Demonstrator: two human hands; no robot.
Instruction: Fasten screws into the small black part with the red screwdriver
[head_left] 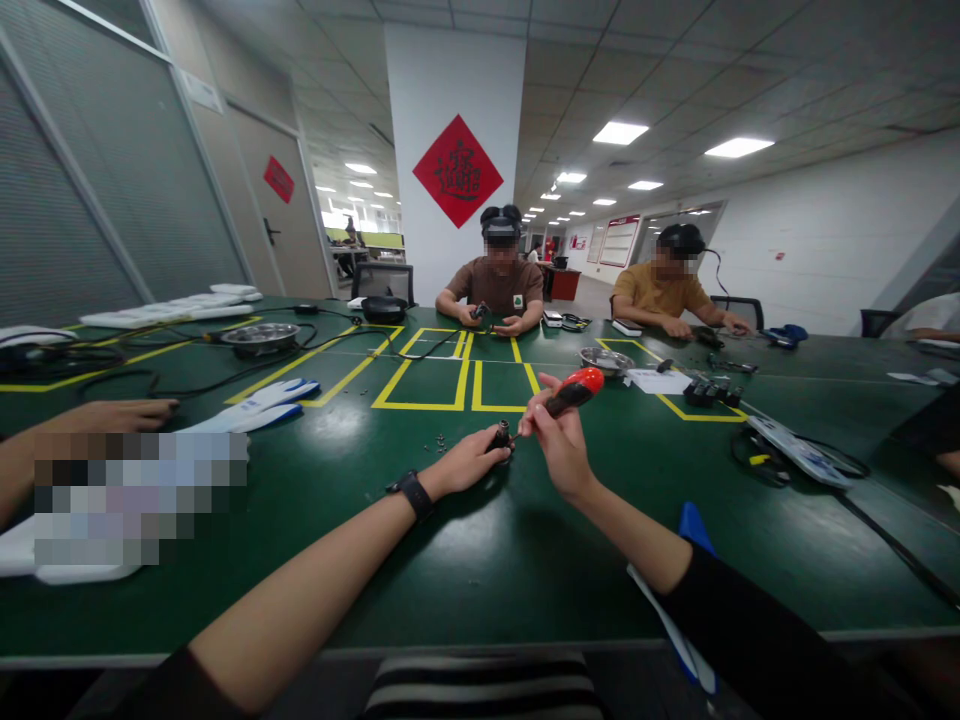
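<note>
My left hand, with a dark watch on its wrist, is closed around a small black part low over the green table. In my right hand is a screwdriver with a red and black handle, tilted so that its shaft points down left at the black part. The tip meets or nearly meets the part; my fingers hide the exact contact. Several tiny screws lie on the table just left of my left hand.
Metal bowls, black parts and a white paper lie farther back. Gloves rest at left, and a blue-and-white item under my right forearm. Two people sit opposite; another person's hand is at left.
</note>
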